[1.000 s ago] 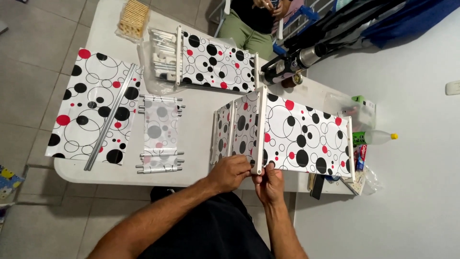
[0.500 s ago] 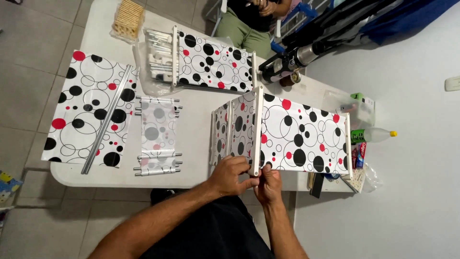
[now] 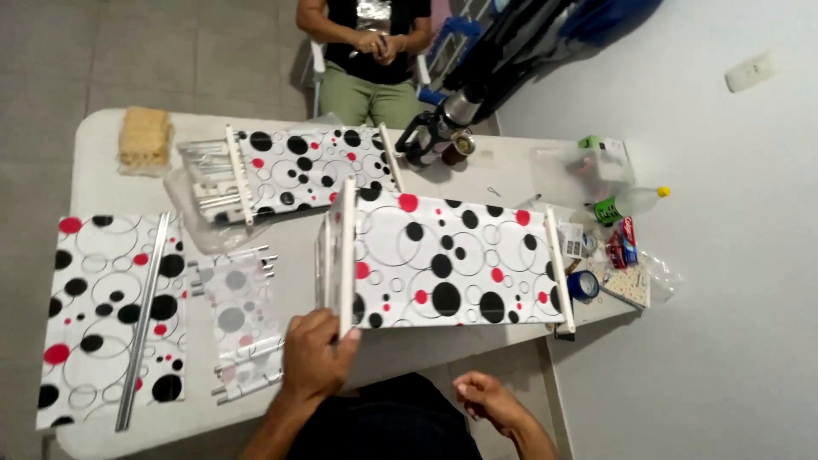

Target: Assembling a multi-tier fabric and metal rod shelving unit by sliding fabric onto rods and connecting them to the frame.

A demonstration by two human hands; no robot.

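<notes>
**Left hand grips the rod at the near end of the dotted panel**

The left hand (image 3: 317, 358) is curled closed around the near end of a white rod (image 3: 346, 255) that edges a fabric panel (image 3: 452, 264) printed with black and red dots and thin circles. The thumb presses against the rod's side, the fingers wrapped behind it. The panel lies across the right half of the white bench (image 3: 503, 166), its far edge bounded by a second white rod (image 3: 559, 268).

The right hand (image 3: 490, 400) hangs off the bench's near edge, loosely half-open with fingers bent, holding nothing and touching nothing.

To the left lie a small grey-dotted piece (image 3: 239, 319) with short rods, and a large dotted sheet (image 3: 102, 315) with a metal bar (image 3: 143, 319) across it. A further dotted panel (image 3: 311, 166) sits at the far side, beside a clear bag of white tubes (image 3: 204, 183).

A seated person (image 3: 368, 51) faces the bench from the far side.
</notes>
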